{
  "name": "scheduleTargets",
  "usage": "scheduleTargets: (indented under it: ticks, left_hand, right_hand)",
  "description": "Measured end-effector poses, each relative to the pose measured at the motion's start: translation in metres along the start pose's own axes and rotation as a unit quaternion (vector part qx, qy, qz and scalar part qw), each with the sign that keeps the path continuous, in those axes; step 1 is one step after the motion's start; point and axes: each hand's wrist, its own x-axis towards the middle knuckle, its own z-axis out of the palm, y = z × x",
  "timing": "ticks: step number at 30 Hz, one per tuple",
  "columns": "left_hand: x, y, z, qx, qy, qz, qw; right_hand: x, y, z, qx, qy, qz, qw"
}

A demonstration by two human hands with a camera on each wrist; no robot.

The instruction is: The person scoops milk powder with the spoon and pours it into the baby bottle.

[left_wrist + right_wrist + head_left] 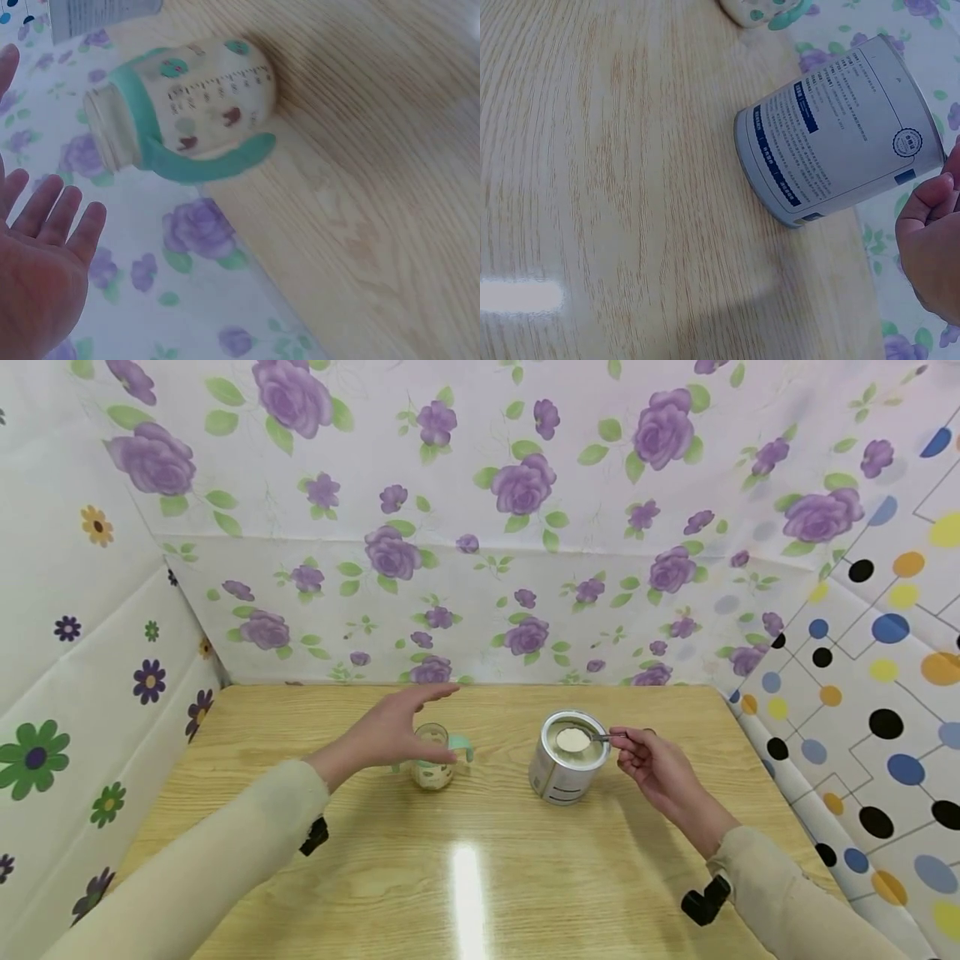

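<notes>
Cream-sleeved right hand (663,774): fingertips pinching handle of thin metal spoon (603,737), long axis approx. horiz., handle end to R, bowl end to L. Heaped on bowl: off-white powder (573,741). Bowl sits at mouth of white-and-silver cylindrical can (558,781) w/ dark-blue print, upright on light wood-grain table (360,868), just L of R hand; whether bowl clears the rim, can't tell. Cream-sleeved left hand (382,731): holding nothing, thumb and fingers spread wide, beside clear round bottle (432,778) w/ mint-green side handles, measuring scale, brown-and-green print; thumb crosses in front of bottle in head view, but L wrist view shows a gap, so apart. Bottle: upright, long axis vert., mouth uncapped, facing up. Key relation: bottle lies L of spoon bowl, can's L wall and a strip of table btwn; spoon pts. roughly that way. L hand nearer bottle, R hand nearer can. Beyond table's far edge: white cloth w/ purple roses (465,593); on R side, white cloth w/ multicol. dots (855,702).
</notes>
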Motion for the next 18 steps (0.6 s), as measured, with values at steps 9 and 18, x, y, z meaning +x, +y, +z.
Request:
scheduleTargets:
  ticks: [9,18]
  left_hand:
    - [-0.015,-0.024,-0.006,-0.015,0.019,-0.003,0.9997]
    - [-0.02,-0.038,0.008,-0.049,0.009,-0.01,0.9987]
  right_hand:
    - [0.0,-0.001,-0.001,0.0,-0.001,0.003,1.0]
    - [-0.002,-0.001,0.0,0.0,0.0,0.005,1.0]
